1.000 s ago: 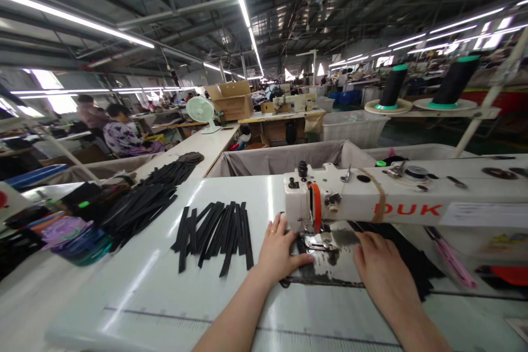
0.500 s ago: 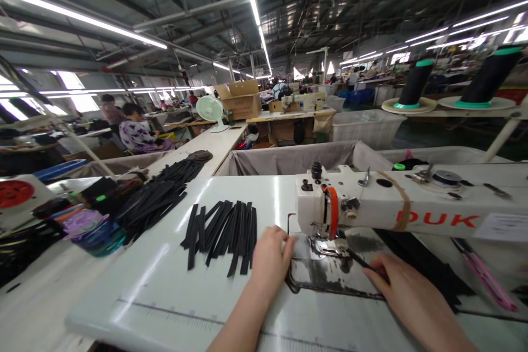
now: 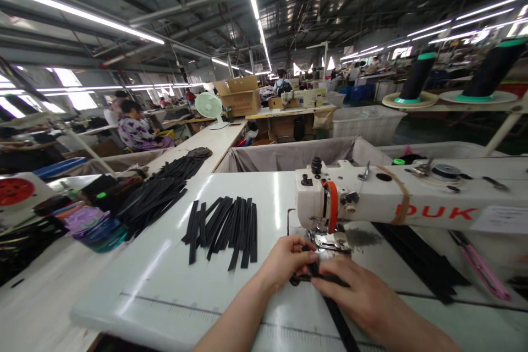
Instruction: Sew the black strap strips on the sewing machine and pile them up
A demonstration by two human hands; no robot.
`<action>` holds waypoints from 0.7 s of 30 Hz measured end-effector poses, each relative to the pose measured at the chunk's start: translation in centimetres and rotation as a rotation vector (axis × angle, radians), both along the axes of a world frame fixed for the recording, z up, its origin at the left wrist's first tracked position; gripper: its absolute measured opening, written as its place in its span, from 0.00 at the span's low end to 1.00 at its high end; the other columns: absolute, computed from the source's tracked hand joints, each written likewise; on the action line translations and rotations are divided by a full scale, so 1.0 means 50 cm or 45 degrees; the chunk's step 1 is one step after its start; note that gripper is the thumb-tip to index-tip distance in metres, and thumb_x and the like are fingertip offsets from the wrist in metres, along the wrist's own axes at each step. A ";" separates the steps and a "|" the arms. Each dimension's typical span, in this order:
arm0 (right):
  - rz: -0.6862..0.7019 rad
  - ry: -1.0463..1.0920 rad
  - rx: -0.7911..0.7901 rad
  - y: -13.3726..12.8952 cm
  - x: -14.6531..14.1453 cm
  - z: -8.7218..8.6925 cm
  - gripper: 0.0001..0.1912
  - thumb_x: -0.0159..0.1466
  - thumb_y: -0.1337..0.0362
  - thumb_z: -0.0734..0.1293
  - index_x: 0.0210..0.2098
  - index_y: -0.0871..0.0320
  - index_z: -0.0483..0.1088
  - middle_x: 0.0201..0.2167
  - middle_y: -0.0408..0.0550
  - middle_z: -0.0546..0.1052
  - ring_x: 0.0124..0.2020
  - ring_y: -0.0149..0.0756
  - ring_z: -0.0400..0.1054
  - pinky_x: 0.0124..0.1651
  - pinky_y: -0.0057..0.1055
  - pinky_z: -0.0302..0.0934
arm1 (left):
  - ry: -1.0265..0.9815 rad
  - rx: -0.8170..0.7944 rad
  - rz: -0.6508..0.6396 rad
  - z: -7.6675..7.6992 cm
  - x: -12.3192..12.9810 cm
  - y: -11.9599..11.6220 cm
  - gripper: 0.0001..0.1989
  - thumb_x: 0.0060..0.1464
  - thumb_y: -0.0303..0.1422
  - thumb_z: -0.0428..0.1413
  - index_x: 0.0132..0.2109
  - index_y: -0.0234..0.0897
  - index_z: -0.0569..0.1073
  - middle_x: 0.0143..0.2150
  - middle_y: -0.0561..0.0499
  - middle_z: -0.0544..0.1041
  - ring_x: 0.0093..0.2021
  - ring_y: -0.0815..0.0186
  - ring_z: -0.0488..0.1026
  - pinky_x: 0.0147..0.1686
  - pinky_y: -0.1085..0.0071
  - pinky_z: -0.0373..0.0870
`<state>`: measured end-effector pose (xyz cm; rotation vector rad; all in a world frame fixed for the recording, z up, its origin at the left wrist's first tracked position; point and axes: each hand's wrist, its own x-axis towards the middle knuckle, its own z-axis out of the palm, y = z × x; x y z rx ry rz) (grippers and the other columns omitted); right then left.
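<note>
A long white sewing table surface point(image 3: 165, 280) fills the near part of the view, with a white DUK sewing machine point(image 3: 371, 201) on the right and two black thread cones point(image 3: 418, 76) standing beyond it. To the machine's left lies a fanned group of cut black strips point(image 3: 223, 228), with a larger heap of black strips point(image 3: 150, 203) farther left. Just in front of the presser foot point(image 3: 329, 242), the left hand point(image 3: 284, 264) and right hand point(image 3: 350, 291) nearly meet. Their curled fingers point(image 3: 325, 280) pinch a black strap point(image 3: 336, 322) between them, and its free length runs down across the surface toward the near edge.
</note>
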<state>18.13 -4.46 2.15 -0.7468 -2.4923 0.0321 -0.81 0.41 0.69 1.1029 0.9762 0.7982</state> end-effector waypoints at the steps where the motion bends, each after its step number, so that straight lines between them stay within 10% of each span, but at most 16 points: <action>1: 0.033 -0.083 0.132 0.000 -0.004 -0.002 0.16 0.66 0.73 0.56 0.49 0.57 0.70 0.46 0.53 0.74 0.48 0.39 0.68 0.48 0.33 0.66 | 0.032 0.030 0.034 -0.003 0.003 0.001 0.22 0.37 0.43 0.67 0.36 0.32 0.72 0.18 0.60 0.66 0.16 0.76 0.59 0.17 0.78 0.52; 11: -0.054 -0.154 0.345 0.007 0.000 -0.041 0.21 0.66 0.76 0.53 0.55 0.61 0.67 0.51 0.53 0.74 0.54 0.40 0.66 0.52 0.36 0.66 | 0.221 0.102 0.010 -0.022 0.012 0.006 0.12 0.52 0.34 0.56 0.42 0.32 0.71 0.20 0.59 0.64 0.18 0.73 0.59 0.20 0.76 0.55; 15: -0.204 -0.186 0.368 0.011 -0.006 -0.073 0.26 0.61 0.80 0.54 0.56 0.64 0.66 0.50 0.56 0.74 0.51 0.40 0.69 0.48 0.35 0.68 | 0.768 0.666 0.278 -0.013 0.015 -0.007 0.14 0.49 0.21 0.54 0.45 0.36 0.70 0.39 0.50 0.72 0.36 0.65 0.69 0.39 0.68 0.68; 21: -0.330 -0.198 0.381 0.018 -0.032 -0.077 0.24 0.59 0.81 0.54 0.51 0.65 0.68 0.47 0.56 0.76 0.47 0.40 0.72 0.44 0.33 0.70 | 1.282 1.047 0.062 -0.010 0.017 -0.020 0.10 0.58 0.22 0.49 0.35 0.37 0.74 0.43 0.46 0.73 0.44 0.58 0.66 0.46 0.60 0.66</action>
